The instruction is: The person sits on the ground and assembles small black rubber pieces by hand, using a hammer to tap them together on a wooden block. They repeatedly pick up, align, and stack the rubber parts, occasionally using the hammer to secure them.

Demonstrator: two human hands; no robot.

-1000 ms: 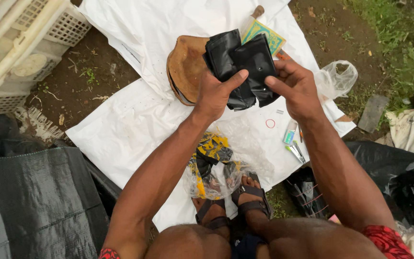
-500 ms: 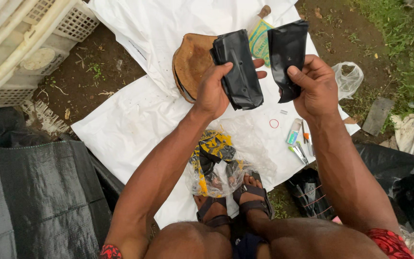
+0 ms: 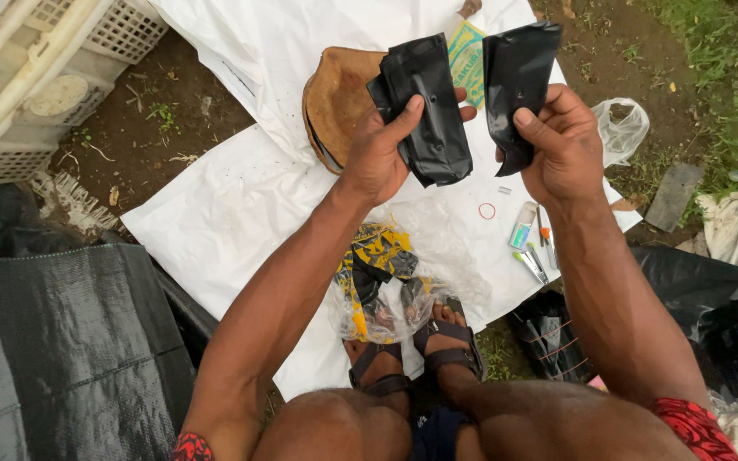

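Sitting outdoors over bare soil and a white plastic sheet (image 3: 241, 213) spread beside a white crate (image 3: 36, 60). Gripping a stack of black bags (image 3: 424, 107) in the left hand (image 3: 382, 154), thumb across its front. Pinching a single black bag (image 3: 514, 81) in the right hand (image 3: 561, 141), fingers curled behind.

Green-yellow printed paper packet (image 3: 468, 53) on white plastic sheet (image 3: 241, 205): mostly hidden behind black plastic bags (image 3: 429, 111). White slatted crate (image 3: 19, 68) beyond sheet: cut by frame edge. Small tools (image 3: 533, 243) on sheet: too small to identify.
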